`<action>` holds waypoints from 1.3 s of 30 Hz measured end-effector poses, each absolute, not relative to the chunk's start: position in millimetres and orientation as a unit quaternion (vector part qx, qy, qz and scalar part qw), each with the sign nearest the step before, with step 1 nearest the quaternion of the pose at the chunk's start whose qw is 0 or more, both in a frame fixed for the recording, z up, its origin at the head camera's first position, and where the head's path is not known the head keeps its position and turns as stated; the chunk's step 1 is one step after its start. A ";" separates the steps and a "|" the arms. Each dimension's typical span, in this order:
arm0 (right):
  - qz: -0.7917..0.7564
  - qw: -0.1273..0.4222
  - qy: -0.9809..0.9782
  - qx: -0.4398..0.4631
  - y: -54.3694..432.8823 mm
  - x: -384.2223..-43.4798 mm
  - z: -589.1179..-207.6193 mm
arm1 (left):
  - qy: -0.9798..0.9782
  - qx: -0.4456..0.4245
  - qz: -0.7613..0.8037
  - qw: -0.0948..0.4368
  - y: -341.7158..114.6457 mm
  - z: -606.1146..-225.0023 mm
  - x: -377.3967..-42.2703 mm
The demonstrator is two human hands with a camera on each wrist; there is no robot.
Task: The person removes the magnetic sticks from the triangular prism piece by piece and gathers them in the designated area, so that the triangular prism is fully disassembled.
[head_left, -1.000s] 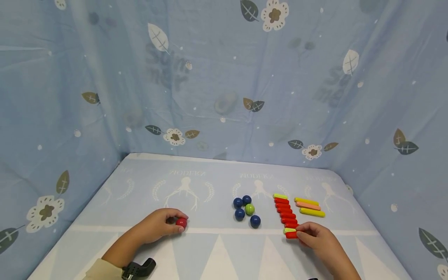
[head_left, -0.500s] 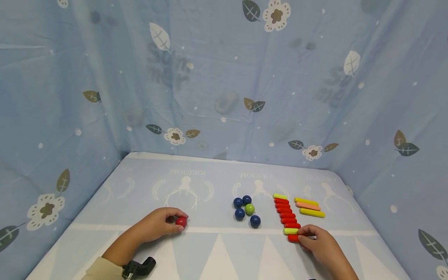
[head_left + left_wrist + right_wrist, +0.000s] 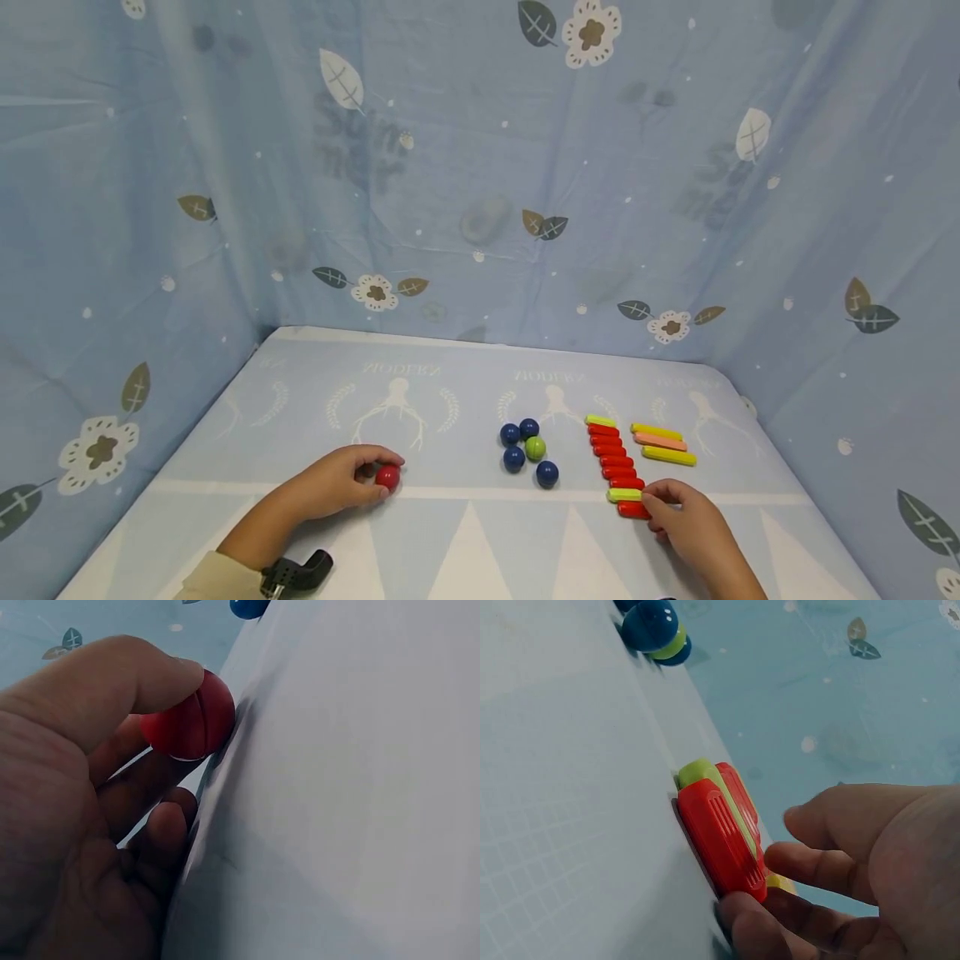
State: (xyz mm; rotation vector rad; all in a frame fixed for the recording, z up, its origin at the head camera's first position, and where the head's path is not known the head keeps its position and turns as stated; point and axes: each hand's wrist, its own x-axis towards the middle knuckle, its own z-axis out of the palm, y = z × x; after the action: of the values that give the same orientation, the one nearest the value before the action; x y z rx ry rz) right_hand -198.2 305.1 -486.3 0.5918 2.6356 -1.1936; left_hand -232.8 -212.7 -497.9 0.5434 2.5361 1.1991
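My left hand (image 3: 333, 485) pinches a red ball (image 3: 387, 477) on the left half of the table, thumb on one side and fingers on the other. The left wrist view shows a groove around this red ball (image 3: 196, 720). At the near end of a row of short bars, my right hand (image 3: 693, 521) has its fingertips at the right end of a red ridged bar (image 3: 633, 510). In the right wrist view the thumb (image 3: 814, 821) stands apart from that red bar (image 3: 720, 840), and fingers touch its lower end. A yellow-green bar (image 3: 622, 495) lies right behind it.
More red bars (image 3: 612, 461) continue the row back to another yellow-green bar (image 3: 600, 421). Right of them lie two yellow sticks (image 3: 669, 456) and an orange stick (image 3: 660, 442). Several dark blue balls (image 3: 547, 475) and a green ball (image 3: 535, 448) sit in mid-table. Patterned curtains (image 3: 480, 167) enclose the table.
The nearest red bar has moved slightly toward the person and right, to just in front of the yellow-green bar. My right fingers have since loosened from it. The left hand barely moves.
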 end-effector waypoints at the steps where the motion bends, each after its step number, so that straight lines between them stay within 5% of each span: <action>1: -0.404 0.091 0.887 0.206 305.3 -198.4 -485.9 | 0.876 0.190 0.418 0.145 -212.8 -497.6 -232.8; 13: -0.483 0.021 0.840 0.248 301.8 -196.3 -473.7 | 0.872 0.172 0.439 0.131 -209.5 -496.1 -232.6; 39: -0.494 0.054 0.848 0.183 285.6 -193.9 -482.9 | 0.885 0.222 0.378 0.154 -139.5 -479.4 -237.7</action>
State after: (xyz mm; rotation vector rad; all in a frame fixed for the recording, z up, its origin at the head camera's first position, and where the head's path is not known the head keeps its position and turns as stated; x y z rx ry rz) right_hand -193.9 285.6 -482.9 0.5557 2.5766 -1.5011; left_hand -237.7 -139.5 -479.4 0.6376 2.5382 1.0838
